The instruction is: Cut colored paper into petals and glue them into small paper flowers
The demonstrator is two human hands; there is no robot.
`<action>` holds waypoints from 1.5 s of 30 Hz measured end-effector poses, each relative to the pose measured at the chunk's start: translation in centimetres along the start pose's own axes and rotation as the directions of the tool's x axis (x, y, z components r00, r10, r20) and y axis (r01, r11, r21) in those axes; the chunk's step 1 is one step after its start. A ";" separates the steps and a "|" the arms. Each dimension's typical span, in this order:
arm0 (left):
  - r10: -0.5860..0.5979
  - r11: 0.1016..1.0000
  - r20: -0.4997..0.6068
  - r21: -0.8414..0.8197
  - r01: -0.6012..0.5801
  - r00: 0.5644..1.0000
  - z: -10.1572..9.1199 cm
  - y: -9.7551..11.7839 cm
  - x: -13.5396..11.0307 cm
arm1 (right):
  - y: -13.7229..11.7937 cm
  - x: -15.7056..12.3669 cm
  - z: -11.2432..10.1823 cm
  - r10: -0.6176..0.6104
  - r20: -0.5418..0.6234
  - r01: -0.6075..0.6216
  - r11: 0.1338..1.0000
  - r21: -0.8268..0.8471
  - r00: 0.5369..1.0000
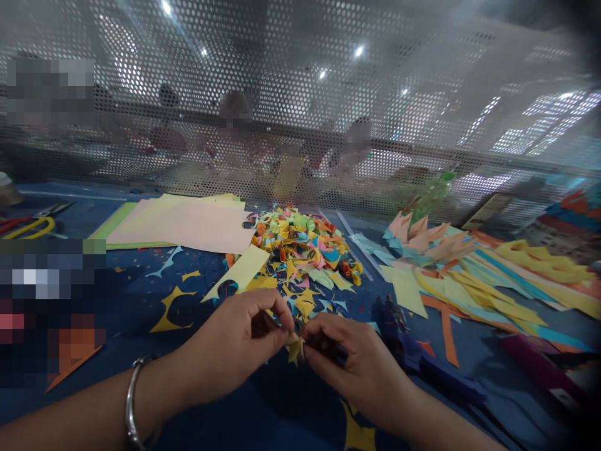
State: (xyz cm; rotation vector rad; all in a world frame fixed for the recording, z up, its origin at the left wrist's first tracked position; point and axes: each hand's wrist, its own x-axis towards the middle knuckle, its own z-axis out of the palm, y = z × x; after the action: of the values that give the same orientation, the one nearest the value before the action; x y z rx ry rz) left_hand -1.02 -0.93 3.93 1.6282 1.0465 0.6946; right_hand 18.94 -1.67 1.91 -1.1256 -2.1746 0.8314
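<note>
Left to right: sheets (178,222), apparently uncut; scraps (305,241), heaped mid-counter (211,419); strips (502,304), already cut. The small yellow piece (295,351), before the heap, appears shaped but not yet finished. Left hand (230,344): grip narrow, thumb and forefinger pinching the piece. Right hand (359,357): grip narrow, fingertips holding its right edge.

I count one left hand (235,347), one right hand (352,357), one pinched paper piece (293,349), one silver bracelet (130,401), one green bottle (429,193).
</note>
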 end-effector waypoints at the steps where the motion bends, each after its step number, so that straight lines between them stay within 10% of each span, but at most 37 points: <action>1: 0.040 0.998 -0.013 0.041 -0.040 0.999 0.1 0.1 -0.1 | -0.1 0.1 0.0 -0.005 -0.004 0.005 1.000 -0.006 1.000; 45: 0.341 0.827 -0.025 0.484 -0.287 0.940 1.2 -0.5 -0.4 | 0.0 0.2 0.0 -0.033 -0.026 0.031 0.996 -0.086 0.999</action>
State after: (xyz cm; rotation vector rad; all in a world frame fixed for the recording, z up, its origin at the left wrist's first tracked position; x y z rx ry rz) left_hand -0.30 -1.77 3.05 2.2497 1.0947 0.7928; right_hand 18.85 -1.52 1.91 -1.1335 -2.2179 0.7113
